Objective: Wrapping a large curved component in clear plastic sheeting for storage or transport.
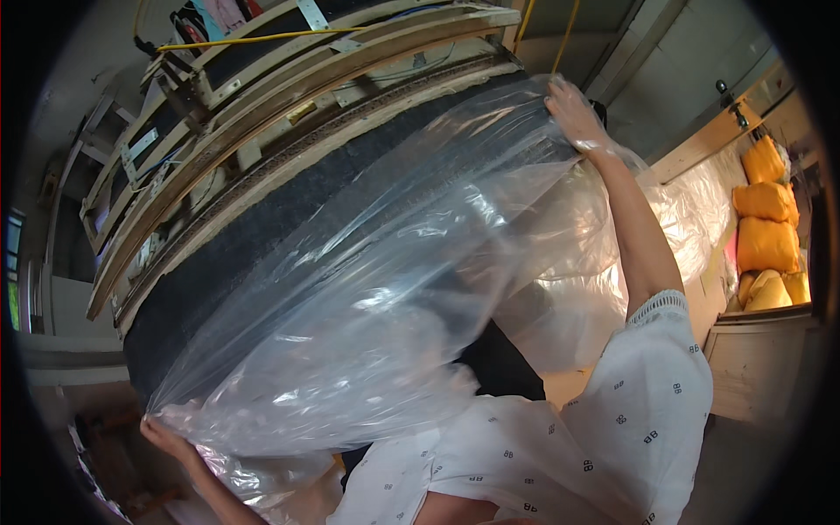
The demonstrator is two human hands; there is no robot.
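- Yellow bulging sacks [764, 206] are stacked on a pale wooden shelf [759, 317] at far right.
- A clear, crinkled, glossy plastic sheet [385, 297] drapes over a dark, rough-textured padded slab [254, 236], which lies under stacked curved wooden frames [289, 83].
- The left hand [162, 435] has its grip pinched on the sheet's bunched lower corner.
- The right hand [573, 109] has its grip closed on the sheet's upper edge.

a wooden frame [289, 96] is stacked above a dark slab [262, 236]; a clear plastic sheet [394, 289] is draped over the slab.
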